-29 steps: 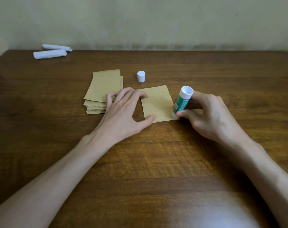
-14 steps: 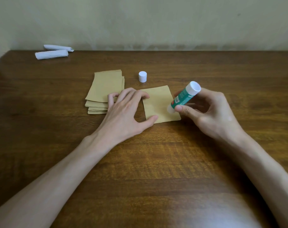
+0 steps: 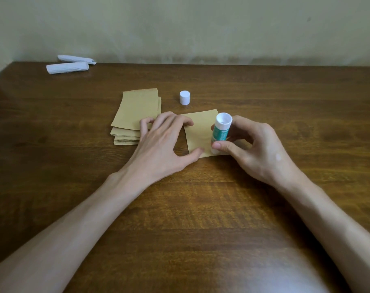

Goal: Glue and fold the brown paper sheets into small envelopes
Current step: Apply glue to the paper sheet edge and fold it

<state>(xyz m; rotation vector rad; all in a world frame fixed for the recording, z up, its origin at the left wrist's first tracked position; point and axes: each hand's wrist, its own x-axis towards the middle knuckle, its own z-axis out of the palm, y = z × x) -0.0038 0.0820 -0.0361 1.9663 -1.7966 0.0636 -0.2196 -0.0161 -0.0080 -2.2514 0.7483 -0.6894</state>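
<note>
Single head cam, wide-angle, looks fwd & down over dark brown wooden table (image 3: 264,208) toward pale green wall (image 3: 201,28); left hand (image 3: 163,144), right hand (image 3: 258,149) close, mid-frame.

**A plain room, most likely at home**

You sit at a dark wooden counter (image 3: 285,98) whose far edge meets a bare, pale wall (image 3: 201,28), stained along its foot. Simple hand-craft goods lie on the wood: a stack of brown sheets (image 3: 135,111), a glue stick (image 3: 221,132), a white cap (image 3: 184,97), and two white paper rolls (image 3: 67,67) at the far left.
</note>
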